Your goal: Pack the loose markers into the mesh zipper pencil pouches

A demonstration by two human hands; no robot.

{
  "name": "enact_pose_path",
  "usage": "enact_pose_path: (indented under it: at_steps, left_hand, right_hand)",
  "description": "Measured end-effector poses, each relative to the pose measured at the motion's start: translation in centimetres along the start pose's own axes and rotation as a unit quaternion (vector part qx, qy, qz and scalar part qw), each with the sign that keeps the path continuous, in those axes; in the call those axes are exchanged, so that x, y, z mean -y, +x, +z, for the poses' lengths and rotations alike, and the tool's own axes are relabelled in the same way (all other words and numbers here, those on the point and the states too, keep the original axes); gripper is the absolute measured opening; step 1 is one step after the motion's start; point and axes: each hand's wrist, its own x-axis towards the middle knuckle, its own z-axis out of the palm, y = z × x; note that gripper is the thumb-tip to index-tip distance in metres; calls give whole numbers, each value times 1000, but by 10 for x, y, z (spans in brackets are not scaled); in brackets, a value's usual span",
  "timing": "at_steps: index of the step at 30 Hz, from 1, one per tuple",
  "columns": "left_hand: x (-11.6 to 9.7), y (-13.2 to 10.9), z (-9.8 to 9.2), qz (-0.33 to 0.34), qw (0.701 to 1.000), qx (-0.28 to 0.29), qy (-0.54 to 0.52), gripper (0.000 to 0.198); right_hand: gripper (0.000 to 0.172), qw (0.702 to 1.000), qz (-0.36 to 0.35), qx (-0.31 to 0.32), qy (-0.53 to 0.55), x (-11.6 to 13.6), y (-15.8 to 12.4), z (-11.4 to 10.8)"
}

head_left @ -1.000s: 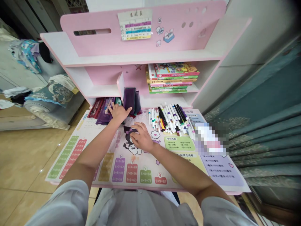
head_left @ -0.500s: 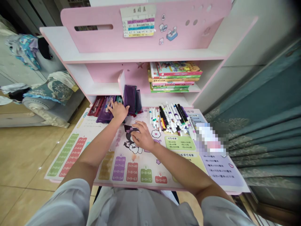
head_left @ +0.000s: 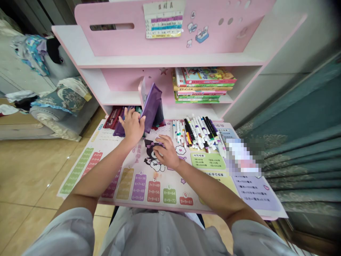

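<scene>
My left hand (head_left: 132, 128) is over the filled pencil pouches at the desk's back left, its fingers spread. Its thumb meets the lower left edge of a purple translucent pouch (head_left: 153, 105), which stands tilted beside the shelf divider. Under and behind the fingers lie a dark red pouch (head_left: 112, 118) and another purple one, partly hidden. A darker pouch (head_left: 159, 115) stands behind the tilted one. My right hand (head_left: 168, 153), holding nothing, has loosely bent, parted fingers above the printed desk mat (head_left: 160, 177). Right of it lies a heap of markers (head_left: 197, 131), mostly white with some black.
Stacked books (head_left: 204, 87) sit on the pink and white shelf unit (head_left: 170, 60) at the back. A blurred-out object (head_left: 243, 156) lies at the mat's right side. Beyond the desk are a curtain (head_left: 301, 142) at right and a sofa (head_left: 61, 121) at left.
The purple pouch near the divider has gone from nearly upright to tilted, its lower edge now at my left thumb. My right hand keeps about the same pose. The view has shifted slightly.
</scene>
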Motion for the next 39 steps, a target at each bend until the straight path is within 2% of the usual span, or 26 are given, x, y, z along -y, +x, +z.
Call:
enact_pose_path:
  at_steps: [5, 8, 12, 17, 24, 29, 33, 36, 39]
  left_hand:
    - [2, -41, -33, 64, 998, 13, -19, 19]
    - [5, -65, -43, 99, 995, 28, -17, 18]
    - [9, -93, -39, 139, 988, 69, -8, 13]
    - [14, -111, -25, 188, 977, 99, -25, 16]
    - [18, -119, -13, 182, 970, 154, -45, 21]
    - [21, -117, -14, 154, 967, 194, -53, 17]
    - [32, -104, -24, 85, 971, 217, -59, 43]
    - [41, -92, -32, 36, 958, 276, -73, 31]
    - [44, -88, -35, 32, 949, 298, -94, 17]
  right_hand:
    - [10, 999, -29, -34, -29, 9, -3, -7]
    - [11, 993, -73, -58, -79, 18, -1, -18]
    - [14, 985, -87, -51, -137, 27, 13, -40]
    - [20, 987, -55, 60, -135, 28, 32, -59]
    - [21, 981, -30, 159, -105, 23, 23, -63]
    - [19, 981, -9, 176, -85, 23, 14, -60]
    - [18, 982, 4, 166, -91, 21, 9, -60]
    - [20, 981, -2, 168, -100, 21, 8, -61]
    - [21, 980, -10, 165, -111, 23, 8, -61]
